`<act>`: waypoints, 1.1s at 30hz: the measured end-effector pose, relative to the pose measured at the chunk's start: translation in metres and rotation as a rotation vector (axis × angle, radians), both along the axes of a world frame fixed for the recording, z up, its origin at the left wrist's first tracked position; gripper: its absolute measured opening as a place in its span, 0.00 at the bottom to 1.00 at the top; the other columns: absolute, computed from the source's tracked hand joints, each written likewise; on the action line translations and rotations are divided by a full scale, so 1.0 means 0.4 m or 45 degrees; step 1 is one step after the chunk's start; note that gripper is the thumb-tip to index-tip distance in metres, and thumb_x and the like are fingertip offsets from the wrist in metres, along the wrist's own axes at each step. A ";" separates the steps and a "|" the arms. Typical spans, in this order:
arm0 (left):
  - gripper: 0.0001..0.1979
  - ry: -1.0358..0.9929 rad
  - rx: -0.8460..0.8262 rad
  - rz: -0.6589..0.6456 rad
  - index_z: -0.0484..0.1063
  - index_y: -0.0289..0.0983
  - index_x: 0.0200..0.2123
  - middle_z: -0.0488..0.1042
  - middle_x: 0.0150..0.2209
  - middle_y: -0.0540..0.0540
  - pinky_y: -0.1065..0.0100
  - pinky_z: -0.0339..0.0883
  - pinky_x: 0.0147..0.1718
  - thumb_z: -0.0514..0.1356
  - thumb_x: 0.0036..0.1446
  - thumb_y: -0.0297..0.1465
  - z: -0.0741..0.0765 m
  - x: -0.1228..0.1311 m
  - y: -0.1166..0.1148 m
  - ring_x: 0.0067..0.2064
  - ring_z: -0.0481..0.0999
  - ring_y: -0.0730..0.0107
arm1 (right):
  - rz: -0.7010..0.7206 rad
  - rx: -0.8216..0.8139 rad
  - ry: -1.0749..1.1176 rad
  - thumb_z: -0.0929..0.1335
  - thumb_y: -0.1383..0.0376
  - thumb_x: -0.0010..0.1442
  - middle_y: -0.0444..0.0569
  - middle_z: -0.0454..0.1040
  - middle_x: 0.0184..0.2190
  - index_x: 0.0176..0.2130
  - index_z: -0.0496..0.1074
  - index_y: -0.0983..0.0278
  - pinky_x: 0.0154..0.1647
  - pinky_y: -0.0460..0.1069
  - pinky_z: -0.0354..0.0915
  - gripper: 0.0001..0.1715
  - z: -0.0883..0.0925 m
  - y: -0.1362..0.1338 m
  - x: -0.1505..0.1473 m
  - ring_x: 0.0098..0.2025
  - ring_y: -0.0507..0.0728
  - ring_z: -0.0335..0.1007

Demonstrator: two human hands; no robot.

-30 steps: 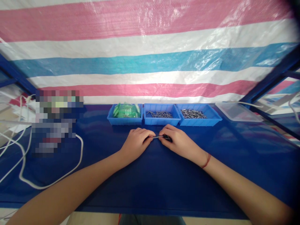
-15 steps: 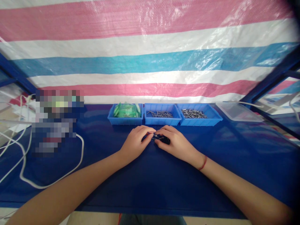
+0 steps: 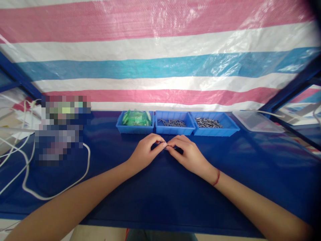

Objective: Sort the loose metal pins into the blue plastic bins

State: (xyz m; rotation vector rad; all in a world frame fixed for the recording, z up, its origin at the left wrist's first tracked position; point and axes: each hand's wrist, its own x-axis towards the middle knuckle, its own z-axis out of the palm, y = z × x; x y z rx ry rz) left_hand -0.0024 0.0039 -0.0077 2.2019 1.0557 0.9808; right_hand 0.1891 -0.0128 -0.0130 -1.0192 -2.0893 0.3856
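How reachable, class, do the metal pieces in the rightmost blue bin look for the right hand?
Probably yes: the right hand is near the open blue bin, with nothing visible blocking the metal pieces, though its fingertips look busy beside the left hand.

The sheet (image 3: 150,68) carries broad stripes of pink, white and teal-blue. The desk (image 3: 160,194) is deep navy, the frame (image 3: 20,81) dark blue. The bins (image 3: 174,130) are a brighter, plain blue; the packets (image 3: 139,118) show green, the metal pieces (image 3: 208,123) silver-grey. The cable (image 3: 88,157) is white, the wristband (image 3: 217,177) dark red.
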 end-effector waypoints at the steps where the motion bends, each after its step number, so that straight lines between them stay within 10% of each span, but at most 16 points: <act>1: 0.07 -0.007 0.005 -0.010 0.71 0.37 0.36 0.74 0.37 0.47 0.68 0.66 0.41 0.56 0.61 0.33 0.001 -0.001 0.000 0.39 0.73 0.70 | 0.002 -0.002 0.002 0.65 0.67 0.62 0.48 0.74 0.33 0.34 0.72 0.62 0.41 0.52 0.64 0.07 0.001 -0.001 -0.001 0.37 0.56 0.68; 33: 0.06 -0.005 -0.008 -0.075 0.72 0.37 0.37 0.73 0.37 0.46 0.68 0.67 0.41 0.55 0.61 0.31 0.014 0.000 -0.005 0.39 0.73 0.69 | -0.067 0.011 0.235 0.67 0.68 0.57 0.47 0.72 0.30 0.31 0.68 0.61 0.36 0.51 0.66 0.03 0.016 -0.008 0.006 0.34 0.55 0.67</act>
